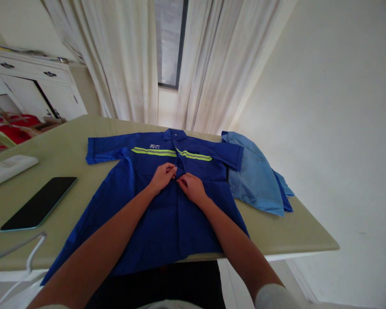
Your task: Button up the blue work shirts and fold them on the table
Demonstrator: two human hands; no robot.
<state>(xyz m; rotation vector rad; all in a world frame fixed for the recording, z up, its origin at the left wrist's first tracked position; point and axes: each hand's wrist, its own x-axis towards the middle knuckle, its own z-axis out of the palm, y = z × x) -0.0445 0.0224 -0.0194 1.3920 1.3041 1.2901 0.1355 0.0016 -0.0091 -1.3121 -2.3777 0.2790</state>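
A dark blue short-sleeved work shirt (154, 236) lies spread front up, its collar at the far side and its hem hanging over the near table edge. Yellow-green reflective stripes cross its chest, with a pale print above the left one. At the middle of the front opening, my left hand (164, 175) pinches the fabric edge. Just to the right and slightly nearer, my right hand (193, 187) also pinches the placket, its fingertips close to the left ones. Any button between the fingers is too small to make out.
Folded light blue and dark blue garments (252, 180) lie right of the shirt on the greenish table (296, 236). A dark phone (40, 204), a white device (11, 169) and a white cable (30, 257) are on the left. Curtains and a wall stand behind.
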